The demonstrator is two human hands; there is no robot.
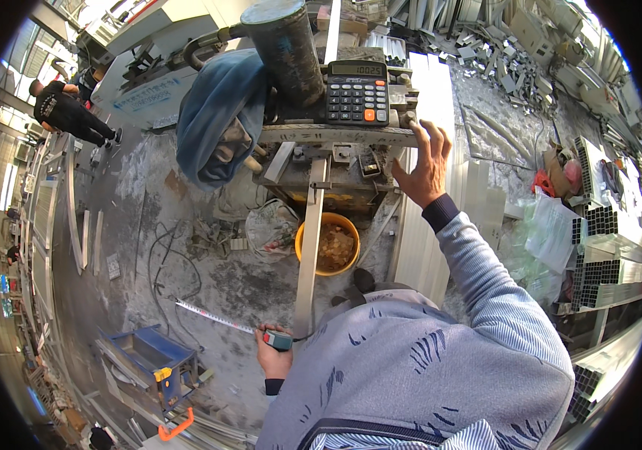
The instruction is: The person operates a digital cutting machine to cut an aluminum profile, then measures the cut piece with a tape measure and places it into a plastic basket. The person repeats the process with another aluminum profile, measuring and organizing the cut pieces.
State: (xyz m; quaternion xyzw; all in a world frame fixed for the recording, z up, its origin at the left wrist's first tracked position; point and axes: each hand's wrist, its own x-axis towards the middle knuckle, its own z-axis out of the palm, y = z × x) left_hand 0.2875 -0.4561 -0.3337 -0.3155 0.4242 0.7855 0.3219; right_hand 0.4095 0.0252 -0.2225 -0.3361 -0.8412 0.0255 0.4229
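Note:
Down by my waist, my left hand [273, 361] is closed around a dark green tape measure [278, 340]. Its white blade [214, 318] sticks out to the left over the floor. My right hand [427, 166] reaches forward with fingers spread, the fingertips at the right end of the machine's front metal rail [336, 136]; whether they press on it I cannot tell. Left of that hand, a black calculator [357, 97] stands propped on the machine. A long pale metal bar [309, 262] runs from the machine back toward my body.
A yellow bucket [300, 245] of scraps sits under the bar. A blue cloth [219, 112] hangs beside a dark cylinder [285, 56]. Long profiles [422, 240] lie to the right; a blue metal frame [152, 360] stands at lower left. A person in black [73, 112] is far left.

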